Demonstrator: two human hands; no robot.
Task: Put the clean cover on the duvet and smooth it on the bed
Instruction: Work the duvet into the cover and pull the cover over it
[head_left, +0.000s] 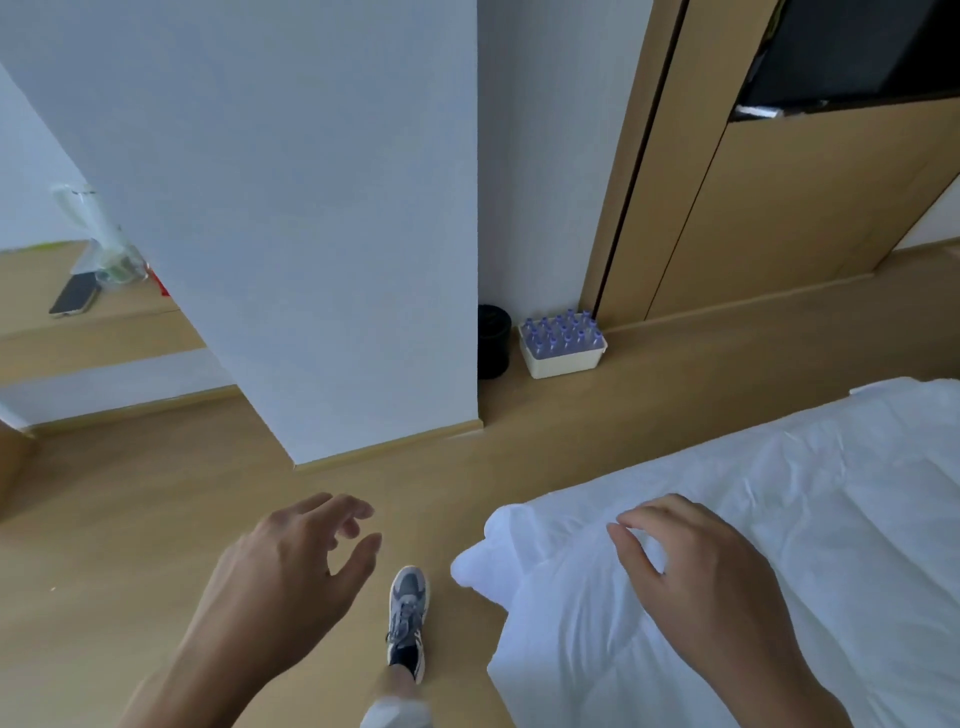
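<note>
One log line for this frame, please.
left hand: open, over floor | right hand: open, at duvet corner | duvet: white, wrinkled

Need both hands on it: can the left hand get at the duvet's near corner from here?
Probably yes. The left hand hangs open over floor; only air separates it from the corner.

Open floor beside bed, wall corner ahead, probably bottles
</note>
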